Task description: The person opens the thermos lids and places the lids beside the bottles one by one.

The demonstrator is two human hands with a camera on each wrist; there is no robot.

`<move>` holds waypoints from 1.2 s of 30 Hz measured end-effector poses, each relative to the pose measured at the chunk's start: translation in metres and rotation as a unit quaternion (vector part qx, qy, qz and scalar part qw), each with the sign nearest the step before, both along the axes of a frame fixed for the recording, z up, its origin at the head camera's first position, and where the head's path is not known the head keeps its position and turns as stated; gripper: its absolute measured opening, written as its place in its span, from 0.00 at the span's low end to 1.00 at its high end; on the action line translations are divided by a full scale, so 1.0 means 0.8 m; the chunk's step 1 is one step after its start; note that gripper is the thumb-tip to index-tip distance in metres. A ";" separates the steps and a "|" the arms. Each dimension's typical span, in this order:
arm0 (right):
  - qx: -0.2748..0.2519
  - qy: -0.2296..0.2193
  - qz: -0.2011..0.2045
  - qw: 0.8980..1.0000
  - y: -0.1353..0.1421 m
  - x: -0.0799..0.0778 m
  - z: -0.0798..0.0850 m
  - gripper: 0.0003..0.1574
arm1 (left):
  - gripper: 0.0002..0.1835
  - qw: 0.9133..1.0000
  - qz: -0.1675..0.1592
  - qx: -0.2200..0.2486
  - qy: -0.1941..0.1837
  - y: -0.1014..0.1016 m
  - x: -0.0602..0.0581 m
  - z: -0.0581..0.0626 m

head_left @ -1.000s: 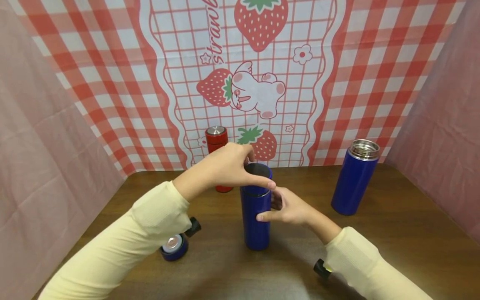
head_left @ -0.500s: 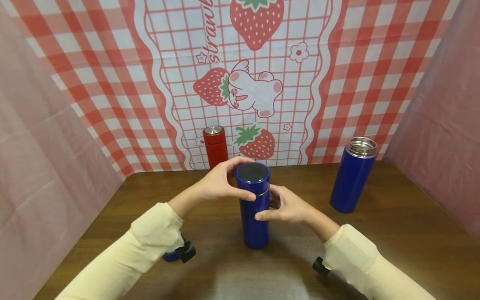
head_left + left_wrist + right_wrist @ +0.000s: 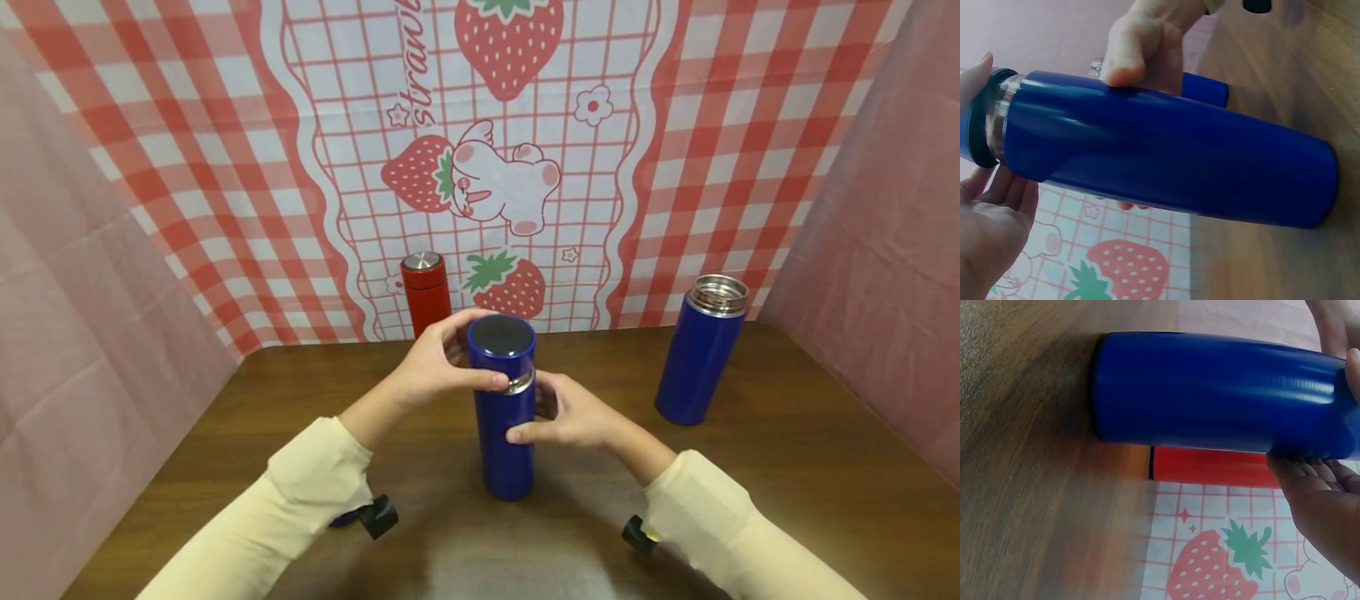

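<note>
A blue thermos (image 3: 504, 454) stands upright on the table in front of me. My left hand (image 3: 435, 367) holds its blue lid (image 3: 501, 343), thumb in front and fingers behind. The lid has a dark top. Between lid and body a band of steel neck (image 3: 999, 119) shows in the left wrist view. My right hand (image 3: 576, 417) grips the body from the right, its thumb across the front. In the right wrist view that hand's fingers (image 3: 1310, 475) reach under the blue body, partly hidden.
A second blue thermos (image 3: 697, 362), lidless with a bare steel mouth, stands at the right on the wooden table (image 3: 577, 533). Behind my left hand is a red thermos (image 3: 427, 304). A blue lid (image 3: 343, 520) lies at the left, mostly covered by my left wrist. A checked cloth (image 3: 712, 167) hangs behind.
My left hand has gone from over the lid to gripping its side. The lid, tipped earlier, now sits level and slightly raised, baring the steel neck. My right hand keeps its grip.
</note>
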State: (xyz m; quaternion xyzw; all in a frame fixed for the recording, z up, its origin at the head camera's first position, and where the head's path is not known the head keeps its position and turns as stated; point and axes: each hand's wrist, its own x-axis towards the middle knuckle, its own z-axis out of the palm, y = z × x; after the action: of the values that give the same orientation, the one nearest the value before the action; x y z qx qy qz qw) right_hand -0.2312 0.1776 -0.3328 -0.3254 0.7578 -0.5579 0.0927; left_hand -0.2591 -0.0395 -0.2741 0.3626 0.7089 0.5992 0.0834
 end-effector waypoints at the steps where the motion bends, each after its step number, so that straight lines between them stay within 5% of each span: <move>1: 0.000 0.001 -0.001 1.000 0.000 0.000 0.000 0.41 | 0.40 1.000 -0.002 0.006 -0.001 -0.001 0.000 0.002; 7: -0.004 -0.001 -0.008 1.000 -0.003 0.000 0.001 0.42 | 0.49 0.999 -0.005 0.033 0.000 -0.014 0.001 0.026; 13: 0.001 -0.007 -0.034 0.999 -0.002 0.000 -0.001 0.42 | 0.44 0.999 0.023 -0.020 0.015 -0.040 0.003 0.044; 22: 0.040 0.034 -0.094 0.994 0.009 0.006 0.005 0.39 | 0.28 0.987 0.066 -0.143 0.020 -0.093 0.004 0.021; 30: 0.070 0.026 -0.146 0.986 0.029 0.018 0.016 0.40 | 0.32 0.948 0.086 -0.291 0.099 -0.131 -0.001 -0.015; 36: 0.077 0.017 -0.185 0.979 0.043 0.023 0.025 0.43 | 0.35 0.919 0.088 -0.359 0.140 -0.144 -0.009 -0.033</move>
State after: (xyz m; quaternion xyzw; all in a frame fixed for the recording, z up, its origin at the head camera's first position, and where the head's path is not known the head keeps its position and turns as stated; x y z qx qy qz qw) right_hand -0.2125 0.2122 -0.3125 -0.1805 0.8474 -0.4993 -0.0004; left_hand -0.2660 -0.1546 -0.3004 0.3249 0.9097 0.2527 0.0545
